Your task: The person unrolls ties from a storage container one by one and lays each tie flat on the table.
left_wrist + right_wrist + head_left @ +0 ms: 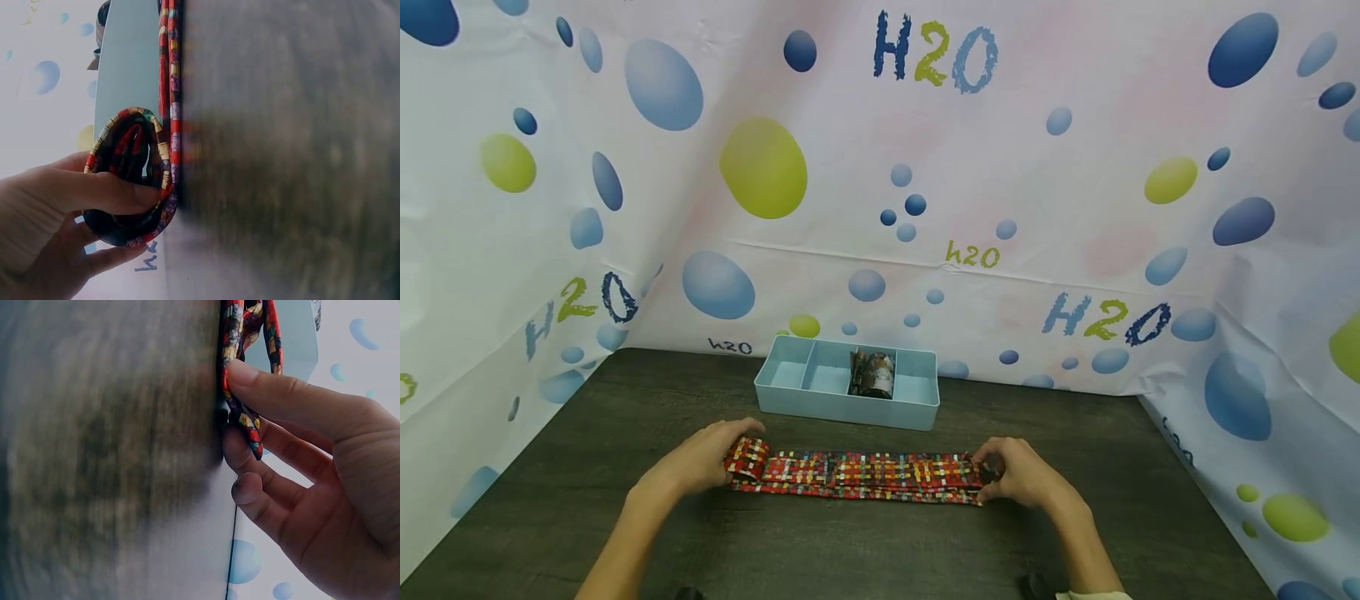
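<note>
A long red, yellow and multicoloured patterned necktie [887, 471] lies folded in layers across the table. My left hand [700, 458] grips its left end, which is curled into a loose upright roll [747, 458]. In the left wrist view the thumb [134, 197] presses over the edge of the coiled layers [164, 150], with the other fingers behind. At the opposite end, my right hand [1018, 475] pinches the tie's folded tip. The right wrist view shows that thumb [244, 374] on the near layer of the tie [231, 337], fingertips beneath the end.
Behind the tie stands a light blue divided tray [842, 408]. One of its compartments holds a rolled dark and whitish printed item [877, 375]. The dark wood table [880, 550] meets a white sheet with blue and green spots [865, 167] at the back and sides.
</note>
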A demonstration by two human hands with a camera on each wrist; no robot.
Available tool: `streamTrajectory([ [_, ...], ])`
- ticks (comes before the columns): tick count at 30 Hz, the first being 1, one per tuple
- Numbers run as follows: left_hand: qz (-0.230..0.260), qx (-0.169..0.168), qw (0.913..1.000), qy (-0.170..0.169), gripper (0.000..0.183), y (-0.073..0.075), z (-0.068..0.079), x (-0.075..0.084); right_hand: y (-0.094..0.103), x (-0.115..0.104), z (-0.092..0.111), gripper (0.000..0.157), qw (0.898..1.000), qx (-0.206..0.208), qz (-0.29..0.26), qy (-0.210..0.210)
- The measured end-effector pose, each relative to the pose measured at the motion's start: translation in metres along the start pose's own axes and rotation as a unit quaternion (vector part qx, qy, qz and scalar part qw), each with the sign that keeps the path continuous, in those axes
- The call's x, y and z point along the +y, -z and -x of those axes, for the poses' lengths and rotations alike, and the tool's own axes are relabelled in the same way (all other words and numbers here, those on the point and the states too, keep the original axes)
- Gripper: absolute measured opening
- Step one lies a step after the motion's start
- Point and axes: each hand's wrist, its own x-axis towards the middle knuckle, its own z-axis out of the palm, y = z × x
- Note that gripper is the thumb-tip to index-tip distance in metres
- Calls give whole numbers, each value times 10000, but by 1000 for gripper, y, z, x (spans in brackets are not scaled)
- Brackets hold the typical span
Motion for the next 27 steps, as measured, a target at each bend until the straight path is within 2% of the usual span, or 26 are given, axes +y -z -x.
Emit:
streamTrajectory([
  [14,88,-96,9999,22,66,-2,-1,3,0,-1,0,42,10000,-4,7,-46],
  [18,422,-273,9987,-37,64,1,-1,3,0,-1,0,42,10000,-8,-25,-56],
  [23,999,-652,9929,-23,68,12,4,-1,0,-1,0,42,9999,-22,-61,-78],
  [27,1048,-585,9928,18,70,14,6,-2,0,0,0,43,9999,-23,-67,-72],
])
